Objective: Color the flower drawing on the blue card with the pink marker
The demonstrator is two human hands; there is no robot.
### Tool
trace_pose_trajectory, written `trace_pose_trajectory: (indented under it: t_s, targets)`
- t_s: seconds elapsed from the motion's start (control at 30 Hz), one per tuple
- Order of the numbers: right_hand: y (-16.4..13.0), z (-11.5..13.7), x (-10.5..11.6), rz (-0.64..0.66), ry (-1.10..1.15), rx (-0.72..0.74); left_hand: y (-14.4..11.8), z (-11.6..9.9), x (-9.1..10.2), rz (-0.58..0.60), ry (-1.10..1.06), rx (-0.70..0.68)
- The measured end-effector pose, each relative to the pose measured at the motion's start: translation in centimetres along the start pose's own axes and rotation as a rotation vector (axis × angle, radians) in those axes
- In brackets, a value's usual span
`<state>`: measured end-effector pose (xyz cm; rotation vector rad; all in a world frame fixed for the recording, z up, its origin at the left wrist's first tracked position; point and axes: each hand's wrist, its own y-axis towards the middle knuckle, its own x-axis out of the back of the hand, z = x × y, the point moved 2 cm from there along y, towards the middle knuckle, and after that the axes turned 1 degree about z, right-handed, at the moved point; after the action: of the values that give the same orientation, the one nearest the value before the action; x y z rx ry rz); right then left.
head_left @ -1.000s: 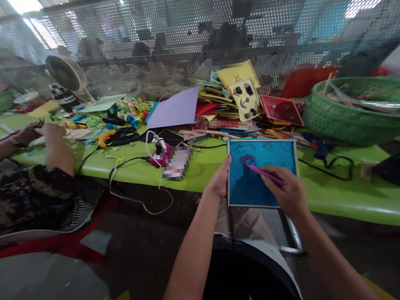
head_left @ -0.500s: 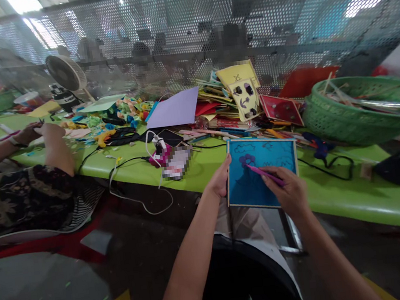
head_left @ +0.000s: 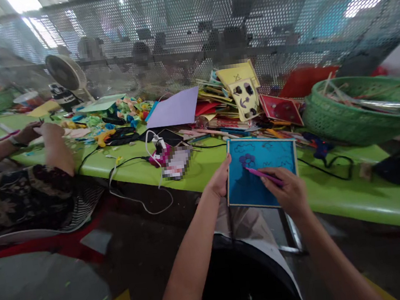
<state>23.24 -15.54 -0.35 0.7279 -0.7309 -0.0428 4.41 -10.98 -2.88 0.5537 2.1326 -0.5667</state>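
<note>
While I sit at the green table (head_left: 355, 199), the big green basket (head_left: 350, 124) at my right holds thin sticks. The blue framed card (head_left: 252, 187) juts over the table's near edge; my left hand (head_left: 220, 180) pinches its left side. My right hand (head_left: 288, 192) grips a pink pen (head_left: 263, 174), tip on the card.

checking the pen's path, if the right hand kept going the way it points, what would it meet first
The right hand points up and left along the pink pen, whose tip already seems to rest on the blue card. It would likely slide across the card to the purple flower; depth is unclear.
</note>
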Motion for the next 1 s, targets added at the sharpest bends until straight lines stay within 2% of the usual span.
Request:
trace_pose_trajectory:
  t_s: [0.3,0.73,1.0]
  targets:
    - [0.21,0.12,0.03,-0.014,0.002,-0.02,-0.18,-0.05,-0.19,-0.028,0.007,-0.018]
    - [0.15,0.27,0.04,0.008,-0.012,-0.004,0.17,0.14,0.35,0.05,0.002,0.002]
    - [0.23,0.36,0.02,-0.017,-0.007,-0.012,-0.06,0.08,0.01,0.012,-0.021,0.011]
